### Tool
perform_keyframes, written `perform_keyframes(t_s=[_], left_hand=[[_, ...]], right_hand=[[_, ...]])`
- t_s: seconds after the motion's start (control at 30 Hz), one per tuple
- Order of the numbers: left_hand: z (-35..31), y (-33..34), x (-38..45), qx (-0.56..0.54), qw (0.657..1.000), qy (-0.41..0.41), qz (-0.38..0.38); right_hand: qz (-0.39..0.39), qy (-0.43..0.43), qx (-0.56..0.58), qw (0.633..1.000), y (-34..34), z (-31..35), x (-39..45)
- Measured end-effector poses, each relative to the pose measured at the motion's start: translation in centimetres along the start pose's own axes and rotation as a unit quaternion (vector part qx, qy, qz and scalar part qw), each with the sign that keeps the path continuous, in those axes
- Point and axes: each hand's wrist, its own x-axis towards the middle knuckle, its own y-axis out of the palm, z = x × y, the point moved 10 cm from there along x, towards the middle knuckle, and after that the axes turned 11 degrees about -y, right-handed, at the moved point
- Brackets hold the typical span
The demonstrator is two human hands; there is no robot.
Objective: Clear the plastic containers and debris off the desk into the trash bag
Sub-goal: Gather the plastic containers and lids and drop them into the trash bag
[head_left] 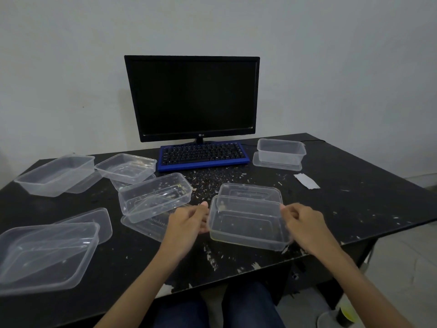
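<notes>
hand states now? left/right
Left hand: grips the left end of the clear container.
Right hand: grips the right end of that container.

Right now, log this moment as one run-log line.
left hand: holds container left end | right hand: holds right end | container: over desk | crumbs: uncleared | trash bag: unseen

A: Surface?

B: Black desk (354, 197), top scuffed, pale debris (212, 178) scattered mid-desk in front of the blue keyboard (203, 155). Monitor (192, 98) behind it, screen dark.

A: Containers?

B: Clear plastic. Two far left (55, 174) (126, 167), one centre-left (155, 196) tilted on a lid (146, 227), one near left (45, 254), one near centre (248, 223), one far right (281, 151) sitting on its lid. Paper scrap (307, 181) right of centre.
</notes>
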Motion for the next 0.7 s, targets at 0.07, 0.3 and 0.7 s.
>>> perform_keyframes(t_s=[0.07, 0.3, 0.7], left_hand=[[-0.3, 0.7, 0.2, 0.012, 1.0, 0.004, -0.005], [-0.7, 2.6, 1.2, 0.025, 1.0, 0.003, -0.013], [-2.9, 1.4, 5.1, 0.131, 0.989, 0.01, -0.072]], right_hand=[[0.003, -0.002, 0.002, 1.0, 0.0, -0.4, 0.7], [0.006, -0.006, 0.004, 1.0, -0.7, -1.5, 3.6], [0.041, -0.003, 0.0, 0.999, -1.6, -3.0, 9.8]])
